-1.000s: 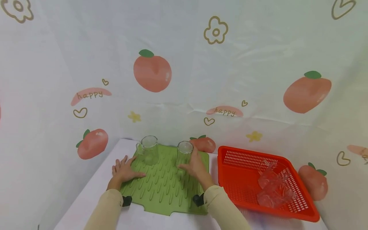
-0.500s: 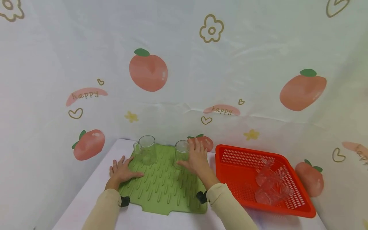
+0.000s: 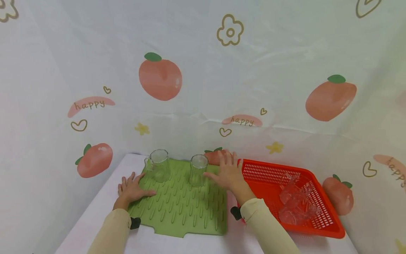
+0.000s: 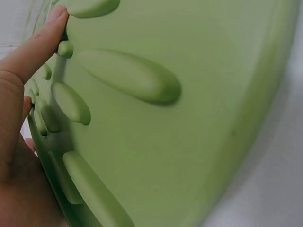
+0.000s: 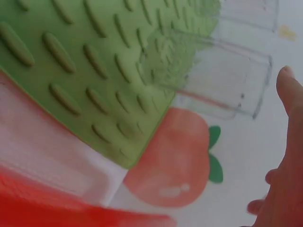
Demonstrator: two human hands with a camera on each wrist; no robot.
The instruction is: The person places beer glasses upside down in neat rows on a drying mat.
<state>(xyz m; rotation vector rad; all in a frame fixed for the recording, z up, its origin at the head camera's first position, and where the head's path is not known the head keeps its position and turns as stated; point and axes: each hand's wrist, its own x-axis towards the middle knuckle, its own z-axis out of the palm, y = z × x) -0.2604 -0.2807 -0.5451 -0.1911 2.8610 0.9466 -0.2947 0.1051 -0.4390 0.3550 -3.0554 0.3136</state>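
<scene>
A green ribbed drying mat [image 3: 180, 208] lies on the white table. Two clear glass mugs stand upright toward its back: a left mug [image 3: 159, 165] with its handle pointing left, and a right mug [image 3: 198, 171]. My left hand [image 3: 131, 190] rests on the mat's left edge, fingers spread; in the left wrist view its thumb [image 4: 42, 38] lies against the ribbed surface. My right hand [image 3: 229, 176] hovers to the right of the right mug with fingers spread and nothing in it. The right wrist view shows this mug [image 5: 213, 71] apart from the thumb.
At the right stands a red plastic basket [image 3: 260, 194] with clear glassware [image 3: 296, 204] piled in its right side. A white curtain [image 3: 196, 70] printed with peaches and hearts hangs right behind the table.
My right hand has let go of the right mug and moved right, toward the basket, its fingers spreading. The mug stays on the mat. My left hand keeps its place on the mat.
</scene>
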